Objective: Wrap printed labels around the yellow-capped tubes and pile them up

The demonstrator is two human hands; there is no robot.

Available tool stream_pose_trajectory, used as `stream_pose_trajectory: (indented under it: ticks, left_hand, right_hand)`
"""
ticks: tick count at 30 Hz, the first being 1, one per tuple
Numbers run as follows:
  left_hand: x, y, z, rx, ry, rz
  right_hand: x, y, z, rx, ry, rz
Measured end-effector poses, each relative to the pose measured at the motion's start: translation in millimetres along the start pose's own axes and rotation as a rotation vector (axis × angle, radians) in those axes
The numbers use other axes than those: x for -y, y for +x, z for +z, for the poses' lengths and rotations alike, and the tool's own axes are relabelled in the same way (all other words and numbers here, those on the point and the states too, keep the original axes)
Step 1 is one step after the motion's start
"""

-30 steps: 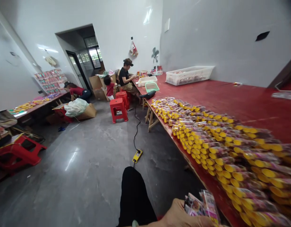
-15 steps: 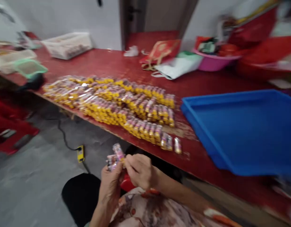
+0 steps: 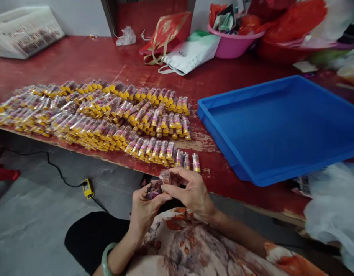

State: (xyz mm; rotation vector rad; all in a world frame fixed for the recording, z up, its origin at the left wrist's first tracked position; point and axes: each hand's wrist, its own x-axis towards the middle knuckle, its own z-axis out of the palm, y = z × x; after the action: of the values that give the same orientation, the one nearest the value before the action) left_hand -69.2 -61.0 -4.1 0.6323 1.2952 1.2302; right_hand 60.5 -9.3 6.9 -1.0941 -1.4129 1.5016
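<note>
Above my lap, my left hand is closed around small printed plastic wrappers, dark with pink. My right hand pinches a small clear tube between thumb and fingers, right against those wrappers. The tube's round end faces up; its lower part is hidden by my fingers. Just past my hands, on the red table, lie rows of stacked wrapped tubes with yellow ends and pink-purple labels. A lone wrapped tube lies at the right end, near the table's edge.
A large blue tray occupies the right of the table, with a clear plastic bag before it. Behind are a white basket, a red bag, a white bag and a pink basin. A yellow power socket lies on the floor.
The view has swung right and closer to the table. My right hand has turned, and the tube between my hands now stands more upright, its round end up.
</note>
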Motion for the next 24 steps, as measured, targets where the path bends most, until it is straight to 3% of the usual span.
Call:
stream_pose_trajectory:
  ticks: [2,4,8,11,13,16,18,21,24]
  left_hand:
    - [4.8,5.6,6.6,0.03,-0.017,-0.062]
    - [11.5,10.6,9.2,0.041,-0.08,-0.171]
    - [22.8,17.4,6.9,-0.046,-0.244,-0.368]
    - [23.0,16.8,4.5,-0.109,-0.375,-0.424]
    - [19.6,14.6,4.1,-0.067,-0.473,-0.432]
    - [13.7,11.5,3.8,0.028,-0.504,-0.421]
    - [11.6,10.0,3.2,0.032,-0.462,-0.414]
    - [11.7,8.3,2.7,0.006,-0.405,-0.372]
    - [12.9,6.9,3.9,-0.013,-0.382,-0.343]
  right_hand:
    - [-1.6,-0.4,-17.5,-0.05,0.103,0.079]
    - [-4.4,3.5,-41.0,-0.19,0.13,0.108]
    - [-17.6,28.4,-79.4,-0.491,-0.039,0.117]
    - [-33.9,51.0,-83.4,-0.506,-0.307,0.145]
    - [-44.4,60.2,-77.1,-0.488,-0.55,0.144]
    - [-51.9,58.6,-67.4,-0.434,-0.851,0.096]
    - [-47.6,48.4,-68.7,-0.38,-0.965,0.035]
    - [-27.0,33.7,-92.3,-0.372,-1.044,-0.144]
    - [0.2,42.5,-139.2,-0.522,-1.152,-0.288]
